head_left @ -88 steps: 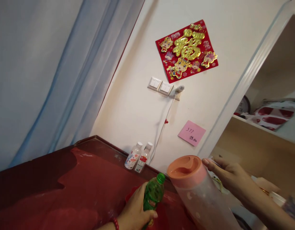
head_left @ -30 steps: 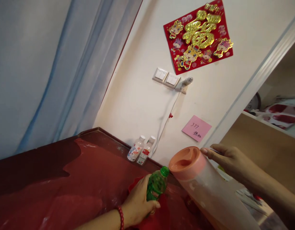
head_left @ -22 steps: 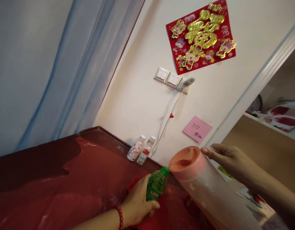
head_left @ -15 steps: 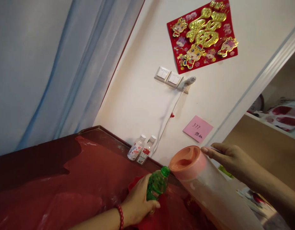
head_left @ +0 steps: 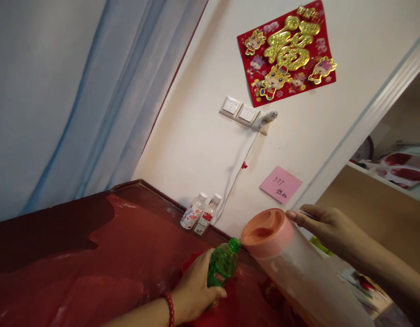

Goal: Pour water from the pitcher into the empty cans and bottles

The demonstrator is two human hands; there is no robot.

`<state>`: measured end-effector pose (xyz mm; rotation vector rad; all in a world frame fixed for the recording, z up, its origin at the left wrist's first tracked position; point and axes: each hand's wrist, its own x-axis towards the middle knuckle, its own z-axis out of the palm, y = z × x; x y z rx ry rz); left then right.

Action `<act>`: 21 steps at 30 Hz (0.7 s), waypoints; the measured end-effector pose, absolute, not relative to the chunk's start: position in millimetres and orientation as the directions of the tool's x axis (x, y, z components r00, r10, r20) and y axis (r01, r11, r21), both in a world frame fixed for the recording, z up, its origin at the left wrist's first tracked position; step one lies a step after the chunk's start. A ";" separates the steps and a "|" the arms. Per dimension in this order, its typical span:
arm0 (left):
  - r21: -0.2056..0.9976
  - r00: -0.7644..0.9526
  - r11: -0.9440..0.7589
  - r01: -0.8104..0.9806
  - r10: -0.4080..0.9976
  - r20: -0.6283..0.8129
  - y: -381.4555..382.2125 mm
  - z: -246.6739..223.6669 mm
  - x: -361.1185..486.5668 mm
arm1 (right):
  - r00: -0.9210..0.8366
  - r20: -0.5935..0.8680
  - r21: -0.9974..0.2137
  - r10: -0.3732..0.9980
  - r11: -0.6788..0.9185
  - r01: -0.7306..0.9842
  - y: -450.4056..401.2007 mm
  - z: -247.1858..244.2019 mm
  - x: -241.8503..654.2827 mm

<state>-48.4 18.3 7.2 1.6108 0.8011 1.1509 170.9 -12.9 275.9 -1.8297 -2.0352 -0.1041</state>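
My left hand (head_left: pixel 196 282), with a red bead bracelet at the wrist, is wrapped around a green plastic bottle (head_left: pixel 225 262) with a green cap. The cap is on, and the bottle leans slightly right. Close beside it, a frosted pitcher (head_left: pixel 295 263) with an orange lid (head_left: pixel 263 227) tilts toward the upper left, its base beyond the frame's bottom edge. My right hand (head_left: pixel 321 222) is closed at the pitcher's upper right side, thumb by the lid's rim. Its other fingers are mostly hidden, seemingly around a handle. The bottle cap and the lid's edge nearly meet in the view.
Two small white-capped bottles (head_left: pixel 198 215) stand by the wall on the red-covered table (head_left: pixel 121 259). A dark red container (head_left: pixel 273 293) is partly behind the pitcher. A white cord (head_left: pixel 237 175) hangs down the wall near a pink note (head_left: pixel 281 184). Curtains (head_left: pixel 94 91) hang left; a shelf (head_left: pixel 380 204) is right.
My left hand and the green bottle have shifted very slightly left and down. Both holds look the same, and the view has moved a little.
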 end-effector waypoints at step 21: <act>0.947 0.323 -0.320 -0.030 0.893 0.312 16.3 12.2 -49.1 | -0.024 0.295 -0.236 0.955 0.097 0.967 -19.4 280.0 161.6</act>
